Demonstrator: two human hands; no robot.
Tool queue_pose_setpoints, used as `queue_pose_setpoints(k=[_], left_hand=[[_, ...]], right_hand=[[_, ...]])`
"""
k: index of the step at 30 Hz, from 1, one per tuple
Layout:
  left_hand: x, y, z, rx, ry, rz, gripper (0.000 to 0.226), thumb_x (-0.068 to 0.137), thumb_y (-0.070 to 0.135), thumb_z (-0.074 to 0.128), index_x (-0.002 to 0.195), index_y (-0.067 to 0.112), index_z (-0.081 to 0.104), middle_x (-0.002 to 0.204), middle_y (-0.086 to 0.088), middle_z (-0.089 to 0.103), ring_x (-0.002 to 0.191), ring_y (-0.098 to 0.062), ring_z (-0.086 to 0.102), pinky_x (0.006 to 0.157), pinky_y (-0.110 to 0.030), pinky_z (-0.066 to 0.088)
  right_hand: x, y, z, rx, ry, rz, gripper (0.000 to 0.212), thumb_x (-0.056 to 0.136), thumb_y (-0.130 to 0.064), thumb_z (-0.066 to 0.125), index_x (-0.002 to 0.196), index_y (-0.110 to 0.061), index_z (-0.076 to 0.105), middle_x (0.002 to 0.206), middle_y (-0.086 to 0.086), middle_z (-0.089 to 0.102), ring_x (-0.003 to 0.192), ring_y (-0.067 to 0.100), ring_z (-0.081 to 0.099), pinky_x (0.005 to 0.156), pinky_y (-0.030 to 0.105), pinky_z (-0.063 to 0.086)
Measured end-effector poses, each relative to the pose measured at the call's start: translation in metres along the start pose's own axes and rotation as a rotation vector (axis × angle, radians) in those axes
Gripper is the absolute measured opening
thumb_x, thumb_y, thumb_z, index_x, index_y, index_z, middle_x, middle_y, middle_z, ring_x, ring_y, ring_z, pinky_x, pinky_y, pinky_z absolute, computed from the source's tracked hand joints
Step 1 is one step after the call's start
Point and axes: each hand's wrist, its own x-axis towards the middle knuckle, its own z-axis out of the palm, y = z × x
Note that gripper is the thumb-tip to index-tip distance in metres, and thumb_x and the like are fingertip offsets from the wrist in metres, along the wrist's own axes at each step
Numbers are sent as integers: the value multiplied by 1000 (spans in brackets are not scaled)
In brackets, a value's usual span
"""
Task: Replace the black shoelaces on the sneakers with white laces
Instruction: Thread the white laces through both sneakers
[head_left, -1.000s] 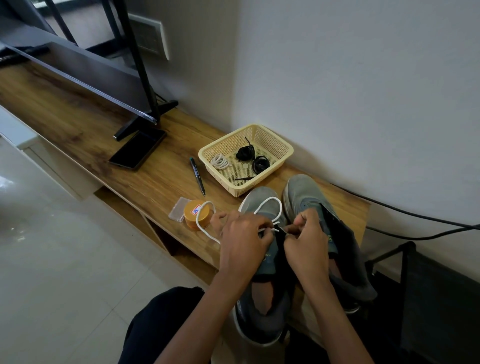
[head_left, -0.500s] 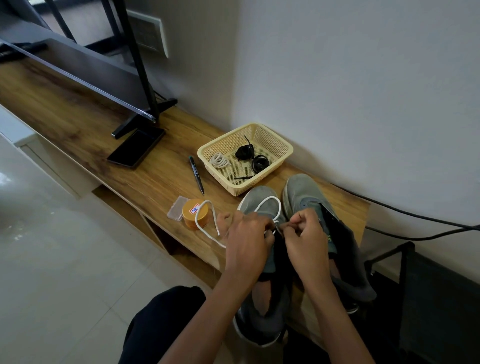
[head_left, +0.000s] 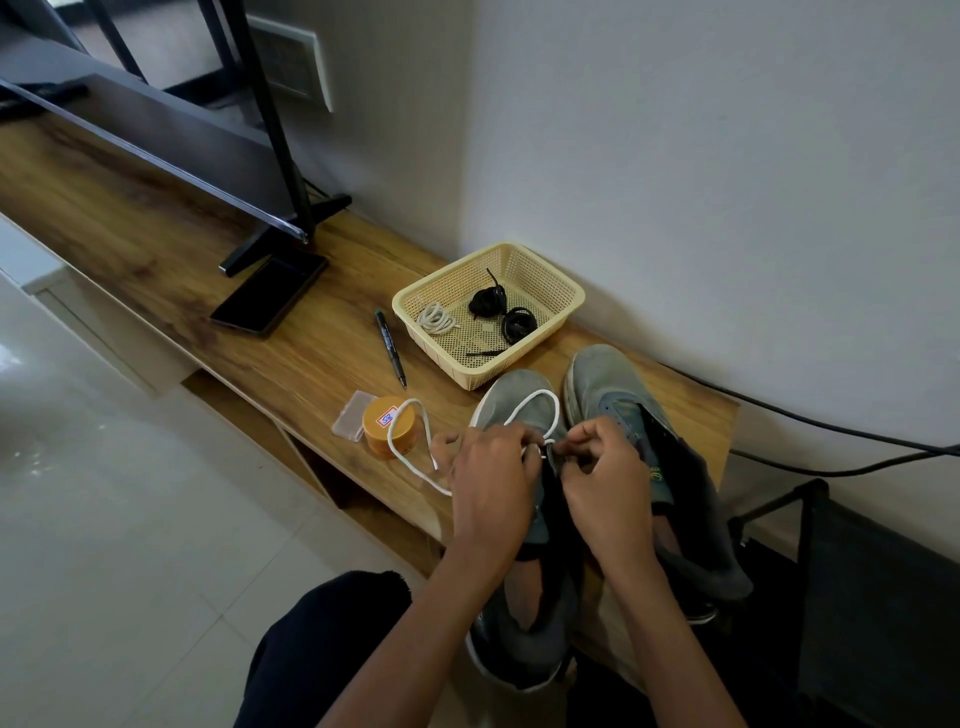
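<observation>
Two grey sneakers stand side by side at the wooden shelf's near end, the left sneaker (head_left: 514, 405) and the right sneaker (head_left: 608, 384). A white lace (head_left: 540, 400) loops over the left sneaker's toe and trails left across an orange jar. My left hand (head_left: 493, 488) pinches that lace at the left sneaker's eyelets. Beside it, my right hand (head_left: 608, 478) pinches the lace end or the eyelet flap; which one is hidden by my fingers. A cream basket (head_left: 561, 317) behind the shoes holds two coiled black laces (head_left: 517, 322) and a coiled white lace (head_left: 438, 318).
An orange jar (head_left: 387, 428) and a small clear box (head_left: 352, 415) sit left of the shoes. A black pen (head_left: 390, 348) and a dark phone (head_left: 270, 293) lie further left, near a TV stand foot. Black cables run along the wall at right.
The white lace's left loop has been drawn in and now lies over the orange jar. Both hands stay at the left sneaker's eyelets with only small finger movements.
</observation>
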Motion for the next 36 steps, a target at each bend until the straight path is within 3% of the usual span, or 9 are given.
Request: queue_pose_setpoints(k=[8,13,17,22,29,36], left_hand=[[1,2,4,76,19,39,13,87,16,57,86,23,68,84,5,69,88,-18,61,93,-35,14],[3,-5,-9,28,-92,74,19,91,21,54,101,32,66,96,12,69,101,-8,57,101,-34,10],[3,-10,-14,19,-160,75,21,88,28,61,107,35,67,107,17,68,108,-3,55,105,-37,4],[1,-4,-11,93,-106,114,10,87,35,63,94,32,69,94,15,69,99,-7,58,102,-33,5],[4,-8,-7,110,-80,209,10,86,30,63,85,28,72,87,11,69,95,-12,59,103,-35,6],[1,-8,-3,47,-42,158,9,86,28,65,81,26,72,85,11,69,94,-10,56,102,-31,3]], right_hand=[[-1,-1,-1,-7,22,-12,15,85,-8,61,91,-20,55,83,-9,59,82,10,59,65,20,42],[-2,-7,-8,14,-132,-14,20,78,-20,70,89,-26,55,82,-13,60,82,7,58,73,29,49],[-1,-7,-10,-8,-149,-31,26,77,-12,70,90,-27,53,83,-14,60,82,6,58,70,24,47],[-1,-3,-8,-19,-107,-11,25,83,0,58,92,-22,51,84,-12,57,80,3,54,61,12,37],[-1,-2,-7,-2,-69,-3,29,80,5,55,81,-22,43,83,-4,62,79,12,59,68,34,49],[0,-2,-7,36,-79,37,27,81,1,57,76,-21,42,82,2,62,77,16,59,71,39,48]])
